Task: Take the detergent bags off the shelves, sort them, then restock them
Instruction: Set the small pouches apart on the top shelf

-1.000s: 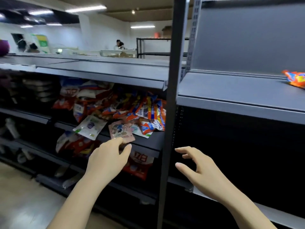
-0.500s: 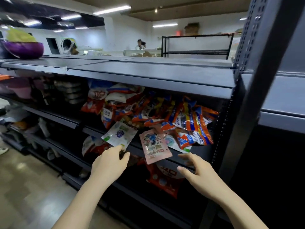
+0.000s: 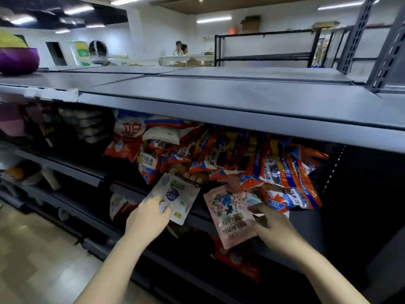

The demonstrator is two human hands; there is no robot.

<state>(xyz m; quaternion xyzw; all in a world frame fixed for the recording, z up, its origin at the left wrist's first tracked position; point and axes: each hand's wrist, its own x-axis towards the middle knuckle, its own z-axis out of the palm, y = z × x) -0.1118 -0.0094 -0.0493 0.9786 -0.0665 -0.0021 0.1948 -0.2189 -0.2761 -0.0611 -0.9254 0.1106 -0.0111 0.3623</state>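
Two pouches came into my hands where half a second before both had only reached: my left hand [image 3: 149, 218] pinched the white pouch [image 3: 177, 195] at seven o'clock, my right hand [image 3: 274, 224] gripped the pink pouch [image 3: 230, 216] at five. Behind, the orange bags [image 3: 274, 170] crowded the shelf [image 3: 302, 218]. Unloading, I judged, had only begun.
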